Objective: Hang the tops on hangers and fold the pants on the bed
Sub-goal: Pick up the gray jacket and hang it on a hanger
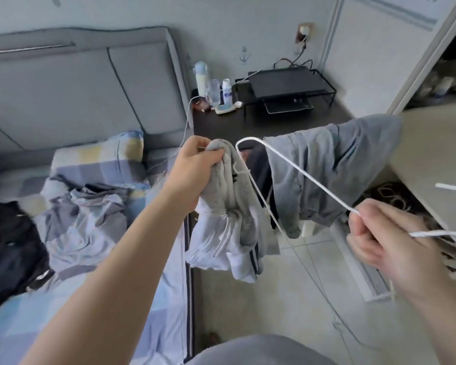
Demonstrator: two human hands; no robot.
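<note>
Grey-and-white fabric top [229, 233], bunched. The left hand [195, 169] grips its grey upper end, fingers curled tight round the cloth. The rest hangs free toward 6 o'clock, beside the bed edge and over the floor.

Right hand [382, 238], at 4 o'clock of the left: fingers closed round a thin white hanger [311, 179]. One rod runs from the fist toward 10 o'clock, bends just beside the left hand's knuckles and returns toward 5 o'clock. The bend lies close to the top; contact cannot be told.

Behind the hanger, at 12 o'clock of the right hand: faded blue-grey denim pants [353, 159], draped over a support that is hidden.

At 9 o'clock of the left hand: bed with checked pale-blue sheet [156, 299], carrying a crumpled lavender-grey garment [90, 222], a black garment heap [8, 248] and a checked pillow [98, 156].

At 12 o'clock: dark bedside table [248, 125] with a black printer [282, 84].
</note>
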